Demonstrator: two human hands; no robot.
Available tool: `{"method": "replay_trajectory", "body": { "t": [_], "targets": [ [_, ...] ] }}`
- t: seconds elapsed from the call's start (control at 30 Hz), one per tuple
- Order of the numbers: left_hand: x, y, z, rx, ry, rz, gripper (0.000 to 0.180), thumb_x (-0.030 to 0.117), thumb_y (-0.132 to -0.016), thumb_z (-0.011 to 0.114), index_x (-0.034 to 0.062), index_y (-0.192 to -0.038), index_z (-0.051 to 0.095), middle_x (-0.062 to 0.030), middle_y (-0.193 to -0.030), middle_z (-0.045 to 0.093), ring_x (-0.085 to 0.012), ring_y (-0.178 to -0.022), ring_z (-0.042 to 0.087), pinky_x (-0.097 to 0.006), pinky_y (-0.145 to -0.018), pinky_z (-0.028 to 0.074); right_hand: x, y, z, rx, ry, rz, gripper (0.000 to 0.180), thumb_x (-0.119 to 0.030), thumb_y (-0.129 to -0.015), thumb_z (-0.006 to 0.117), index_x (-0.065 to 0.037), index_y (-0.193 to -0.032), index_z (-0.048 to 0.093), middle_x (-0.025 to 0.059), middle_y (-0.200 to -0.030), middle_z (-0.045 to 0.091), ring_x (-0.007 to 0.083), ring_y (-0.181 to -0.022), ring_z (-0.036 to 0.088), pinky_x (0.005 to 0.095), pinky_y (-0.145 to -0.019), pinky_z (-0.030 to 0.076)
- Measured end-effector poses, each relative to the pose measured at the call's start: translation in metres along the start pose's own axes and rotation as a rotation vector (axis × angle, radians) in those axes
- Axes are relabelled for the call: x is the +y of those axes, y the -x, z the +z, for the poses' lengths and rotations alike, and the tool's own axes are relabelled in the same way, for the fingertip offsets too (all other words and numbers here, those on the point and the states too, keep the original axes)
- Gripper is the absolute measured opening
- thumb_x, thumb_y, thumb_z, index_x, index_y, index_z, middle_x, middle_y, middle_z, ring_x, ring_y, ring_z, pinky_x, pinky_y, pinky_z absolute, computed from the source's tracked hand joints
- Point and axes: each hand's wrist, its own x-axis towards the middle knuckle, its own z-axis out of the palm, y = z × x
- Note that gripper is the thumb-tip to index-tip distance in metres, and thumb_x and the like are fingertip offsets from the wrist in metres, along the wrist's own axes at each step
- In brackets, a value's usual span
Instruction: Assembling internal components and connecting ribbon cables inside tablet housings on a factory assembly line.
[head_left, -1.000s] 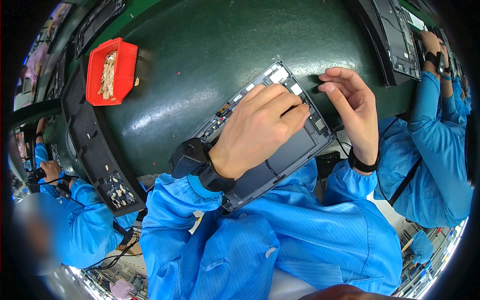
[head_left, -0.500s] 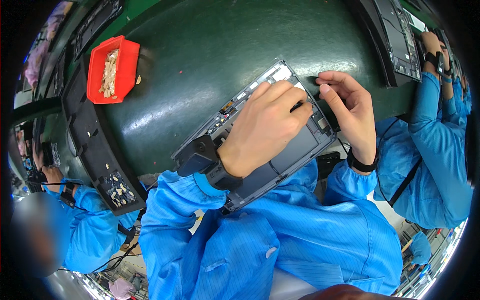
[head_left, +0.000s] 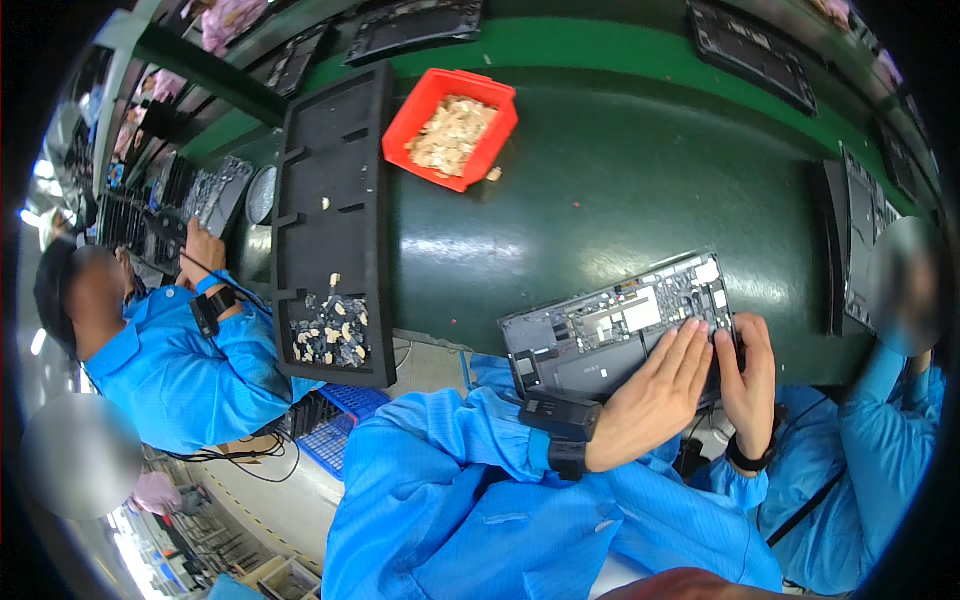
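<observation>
An opened laptop base [head_left: 560,375] with bare circuit boards and a black battery area lies on the near edge of the green table, tilted slightly. My left hand [head_left: 650,400] rests flat on its lower right part, fingers straight and side by side, nothing visibly held. At the right edge is my right hand [head_left: 750,385], its thumb over the laptop's surface and its fingers along the outside. The fingers' undersides are hidden. Both wrists wear black bands, the left one carrying a black box-like device [head_left: 560,415].
A red bin [head_left: 400,135] of small tan pieces stands beyond a long black tray [head_left: 330,240] holding dark and tan scraps. More opened laptops [head_left: 755,60] line the far shelf. Co-workers in blue sit at left [head_left: 190,370] and right. A blue crate [head_left: 335,430] is below.
The view has shifted, and the laptop base now sits at a flatter angle. My left fingers, bent before, now lie straight on it. My right hand has come from beside it onto its edge.
</observation>
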Motion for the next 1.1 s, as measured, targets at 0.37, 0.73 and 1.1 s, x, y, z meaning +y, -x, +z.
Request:
{"method": "replay_trajectory", "body": {
  "t": [0.37, 0.73, 1.1],
  "targets": [
    [-0.093, 0.038, -0.063, 0.220, 0.817, -0.153, 0.050, 0.023, -0.095, 0.075, 0.0079, -0.142, 0.065, -0.0134, -0.114, 0.078, -0.0270, -0.108, 0.075, -0.052, -0.117, 0.045, 0.062, -0.122, -0.025, 0.107, -0.754, 0.265, 0.029, -0.023, -0.112, 0.059, -0.003, -0.132, 0.063, 0.0029, -0.122, 0.070, 0.0092, -0.110, 0.063, 0.0271, -0.095, 0.051],
    [-0.129, 0.082, -0.001, 0.608, 0.470, -0.635, 0.017, 0.012, -0.084, 0.079, 0.0124, -0.100, 0.083, -0.0016, -0.108, 0.079, -0.0243, -0.115, 0.071, -0.050, -0.115, 0.042, 0.043, -0.458, 0.050, 0.298, -0.008, -0.168, 0.056, -0.047, -0.107, 0.057, 0.004, -0.120, 0.073, 0.0241, -0.109, 0.078, 0.0410, -0.108, 0.072, 0.0465, -0.099, 0.054],
    [-0.129, 0.075, -0.008, 0.589, 0.465, -0.668, 0.014, 0.007, -0.082, 0.079, 0.0097, -0.096, 0.082, -0.0027, -0.100, 0.080, -0.0228, -0.103, 0.073, -0.047, -0.114, 0.042, 0.186, -0.440, -0.102, 0.086, 0.379, 0.619, 0.104, -0.085, -0.076, 0.074, 0.012, -0.115, 0.074, 0.0225, -0.105, 0.073, 0.0308, -0.089, 0.069, 0.0461, -0.078, 0.054]
  ]
}}
